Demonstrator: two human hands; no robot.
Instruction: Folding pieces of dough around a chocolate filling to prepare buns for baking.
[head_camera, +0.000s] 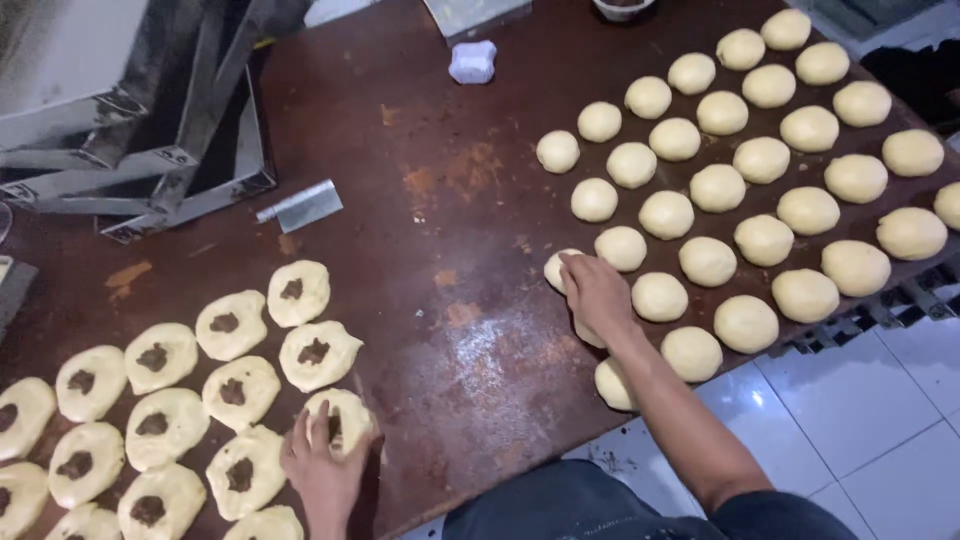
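My left hand (322, 468) rests flat on a flattened dough disc (345, 418) with dark filling, at the near edge of the brown table (440, 200). Several more filled discs (232, 325) lie in rows to its left. My right hand (596, 292) reaches over rows of round dough balls (716, 188) on the right side, its fingers curled on one ball (558, 268) at the near-left end of the rows; whether it grips or only touches it I cannot tell.
A metal dough scraper (300, 206) lies mid-table. Stacked metal trays (140, 120) stand at the back left. A small white plastic piece (472, 62) sits at the back. White floor tiles (880, 400) show beyond the table's right edge.
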